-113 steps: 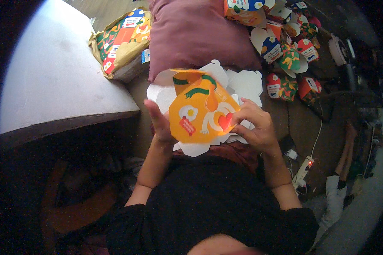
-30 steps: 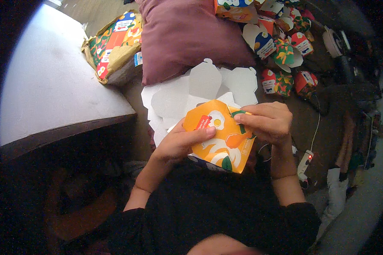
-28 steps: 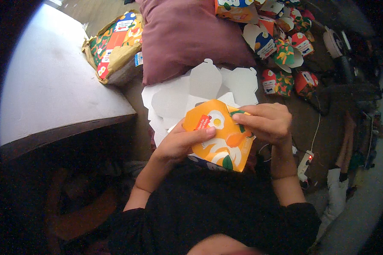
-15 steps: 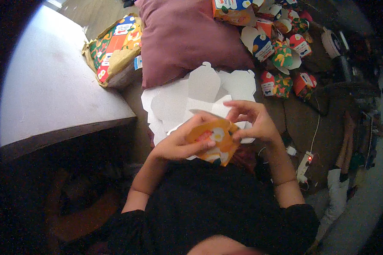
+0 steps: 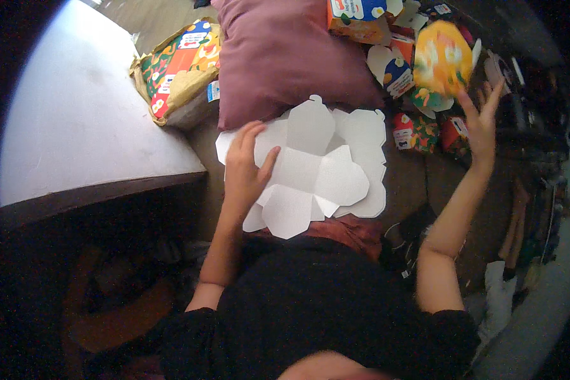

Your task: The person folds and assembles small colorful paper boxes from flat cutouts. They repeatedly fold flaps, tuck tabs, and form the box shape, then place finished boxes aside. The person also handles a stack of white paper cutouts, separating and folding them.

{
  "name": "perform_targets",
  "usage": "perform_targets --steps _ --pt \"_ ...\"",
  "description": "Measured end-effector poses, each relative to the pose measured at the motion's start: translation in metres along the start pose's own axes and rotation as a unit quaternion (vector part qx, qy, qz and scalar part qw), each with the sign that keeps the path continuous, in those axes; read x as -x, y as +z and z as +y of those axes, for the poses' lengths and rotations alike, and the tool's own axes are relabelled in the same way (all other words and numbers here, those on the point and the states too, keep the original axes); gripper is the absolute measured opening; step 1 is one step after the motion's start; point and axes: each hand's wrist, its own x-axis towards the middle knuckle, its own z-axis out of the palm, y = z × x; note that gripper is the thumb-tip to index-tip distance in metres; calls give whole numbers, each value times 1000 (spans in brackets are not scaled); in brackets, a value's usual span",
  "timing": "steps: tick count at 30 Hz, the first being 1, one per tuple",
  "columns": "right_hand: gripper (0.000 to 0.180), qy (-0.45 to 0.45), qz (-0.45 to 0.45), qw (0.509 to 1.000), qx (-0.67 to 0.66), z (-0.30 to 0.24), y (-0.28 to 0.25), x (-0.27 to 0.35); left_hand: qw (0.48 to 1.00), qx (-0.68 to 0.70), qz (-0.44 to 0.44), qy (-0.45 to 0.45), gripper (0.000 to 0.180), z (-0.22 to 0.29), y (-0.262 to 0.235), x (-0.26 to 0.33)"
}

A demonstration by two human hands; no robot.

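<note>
A head-worn fisheye view looks steeply down from above and behind the bare left hand [image 5: 244, 163] and bare right hand [image 5: 481, 125], fairly near, taking in both.

On my feed, a yellow box [image 5: 443, 58] with orange and green patches shows at the upper right, motion-blurred. White cardboard sheets [image 5: 299, 168] lie overlapping mid-frame, plain side up, the top one unfolded with rounded flaps spread outward.
</note>
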Motion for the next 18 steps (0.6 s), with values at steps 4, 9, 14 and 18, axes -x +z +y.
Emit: perform_targets --steps 4,9,14,18 --pt "79 40 -14 989 -143 19 60 28 966 -242 -8 -92 56 -41 24 1" --pt "46 113 -210 969 -64 19 154 93 966 -211 -79 -127 57 -57 33 3" --pt "42 -22 -183 978 102 11 180 115 974 -150 -72 -152 46 -46 26 6" --pt "33 11 -182 983 -15 -4 160 118 983 -3 -15 -184 35 -48 24 8"
